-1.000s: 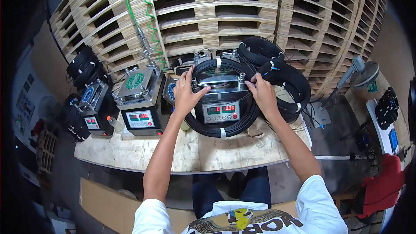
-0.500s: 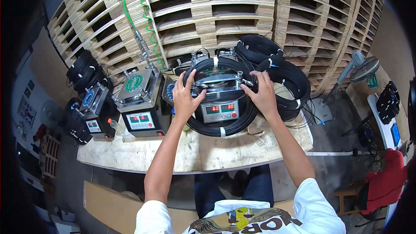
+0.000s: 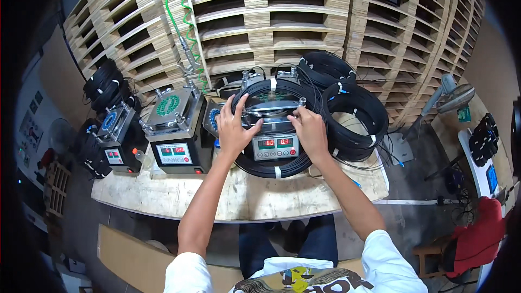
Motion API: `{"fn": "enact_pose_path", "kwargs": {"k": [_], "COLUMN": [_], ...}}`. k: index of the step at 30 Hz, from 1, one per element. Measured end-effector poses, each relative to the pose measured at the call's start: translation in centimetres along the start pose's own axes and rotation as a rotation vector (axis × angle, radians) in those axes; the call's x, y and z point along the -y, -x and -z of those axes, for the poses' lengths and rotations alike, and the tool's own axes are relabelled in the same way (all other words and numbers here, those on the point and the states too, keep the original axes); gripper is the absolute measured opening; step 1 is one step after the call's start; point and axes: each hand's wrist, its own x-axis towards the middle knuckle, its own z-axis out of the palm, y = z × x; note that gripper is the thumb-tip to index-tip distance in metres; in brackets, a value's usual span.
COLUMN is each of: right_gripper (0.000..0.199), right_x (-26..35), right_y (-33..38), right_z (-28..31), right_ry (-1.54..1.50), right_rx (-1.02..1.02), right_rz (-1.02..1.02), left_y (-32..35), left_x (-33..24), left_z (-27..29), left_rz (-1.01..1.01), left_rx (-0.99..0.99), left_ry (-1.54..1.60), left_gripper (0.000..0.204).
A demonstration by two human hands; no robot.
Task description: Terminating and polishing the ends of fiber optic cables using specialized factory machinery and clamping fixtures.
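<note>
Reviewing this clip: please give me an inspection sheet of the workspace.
Surface: pale wooden tabletop, marked.
Things at hand: metal-topped machine with a lit panel; a black coil encircles that panel in this view.
Clutter: bottle with an orange cap; similar machine to the left.
Left hand: fingers spread at the machine's left side; grip unclear.
Right hand: fingers bent near the right metal post; grip unclear.
Cables: black coils stacked at right.
Surroundings: wooden pallets behind; fan at right.
</note>
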Motion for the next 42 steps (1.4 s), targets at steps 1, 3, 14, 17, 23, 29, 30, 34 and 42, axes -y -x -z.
{"fn": "enact_pose_path", "kwargs": {"k": [1, 3, 14, 17, 23, 29, 30, 34, 42], "right_gripper": [0.018, 0.018, 0.018, 0.018, 0.017, 0.022, 0.023, 0.023, 0.017], "right_x": [0.4, 1.2, 0.5, 2.6, -1.7, -3.2, -3.8, -3.0, -0.2], "right_y": [-0.2, -0.5, -6.5, -13.1, -25.0, -26.9, -27.0, -26.5, -25.4], "right_z": [-0.1, -0.7, -0.9, 0.4, -3.1, -8.9, -9.1, -9.1, -4.3], "right_ry": [0.006, 0.116, 0.09, -0.037, 0.271, 0.741, 0.705, 0.654, 0.137], "right_rx": [0.002, 0.013, 0.262, 0.263, 0.521, 1.093, 1.109, 1.142, 1.009], "right_rz": [0.0, -0.011, 0.103, 0.294, 0.35, 0.085, 0.066, 0.122, -0.065], "left_y": [0.1, 0.3, 0.3, 0.4, -0.3, 0.1, 0.0, 0.0, -0.7], "left_x": [0.0, 0.2, 0.9, 1.8, 1.2, 1.3, 1.2, 1.4, 1.3], "left_z": [-0.1, -0.2, -0.3, 0.2, -0.5, -0.1, -0.3, 0.1, 0.9], "left_rz": [-0.002, -0.007, -0.011, 0.004, -0.008, -0.011, -0.015, 0.005, 0.002], "left_rx": [-0.007, -0.013, 0.017, 0.017, 0.015, 0.018, 0.017, 0.025, 0.042], "left_ry": [-0.003, -0.002, 0.101, 0.093, 0.125, 0.14, 0.147, 0.135, 0.149], "left_gripper": [0.083, 0.081, 0.083, 0.083, 0.081, 0.08, 0.08, 0.079, 0.068]}}
